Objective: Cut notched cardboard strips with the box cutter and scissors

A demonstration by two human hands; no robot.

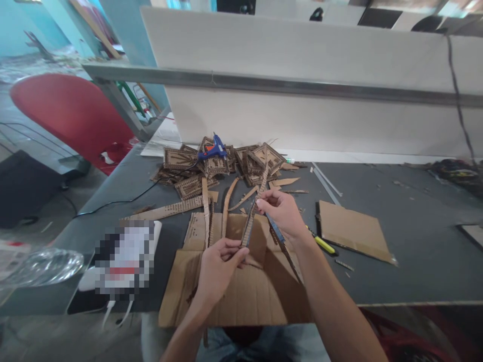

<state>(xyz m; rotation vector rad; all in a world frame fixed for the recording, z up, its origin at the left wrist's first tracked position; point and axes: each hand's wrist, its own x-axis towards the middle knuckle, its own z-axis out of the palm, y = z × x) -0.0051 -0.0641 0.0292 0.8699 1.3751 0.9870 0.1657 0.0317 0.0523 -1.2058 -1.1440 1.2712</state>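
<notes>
From here, I see a clear bottle at the far left of the bench, then loose cardboard strips lying just beyond the left hand. A blue glue gun rests on the piled cardboard pieces farther back. The left hand pinches the near end of a corrugated strip, above the cardboard sheet. The strip slants away and rightward, its long axis crossing to the right hand, which grips it farther along. Right of that hand lie a yellow cutter and a flat cardboard panel.
</notes>
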